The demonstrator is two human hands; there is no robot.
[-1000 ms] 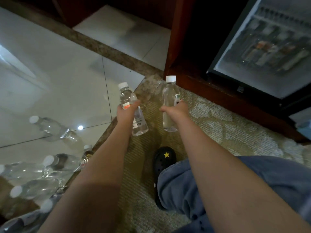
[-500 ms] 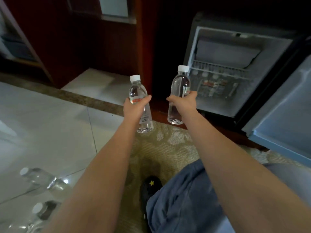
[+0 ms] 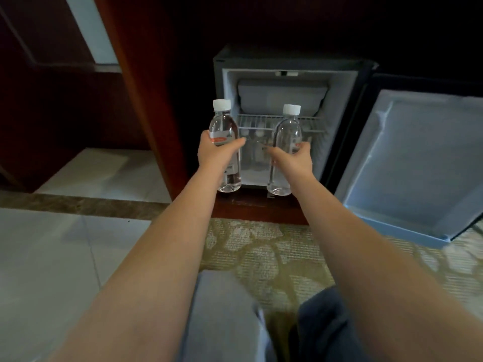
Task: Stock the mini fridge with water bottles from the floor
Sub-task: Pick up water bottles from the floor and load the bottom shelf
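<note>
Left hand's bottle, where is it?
Head view: the left hand holds the bottle before the mini fridge's left edge, beside the other bottle in the right hand.

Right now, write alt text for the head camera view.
A person's left hand grips one upright water bottle and the right hand a second bottle before an open mini fridge. Under its wire shelf stand more bottles; its door is open to the right.

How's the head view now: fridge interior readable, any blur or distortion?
Head view: mini fridge interior dim, bottles under the wire shelf only faint shapes; cabinet around it nearly black; left bottle and right bottle fairly sharp; wide-angle lens stretches the forearms; trousers at bottom blurred.
</note>
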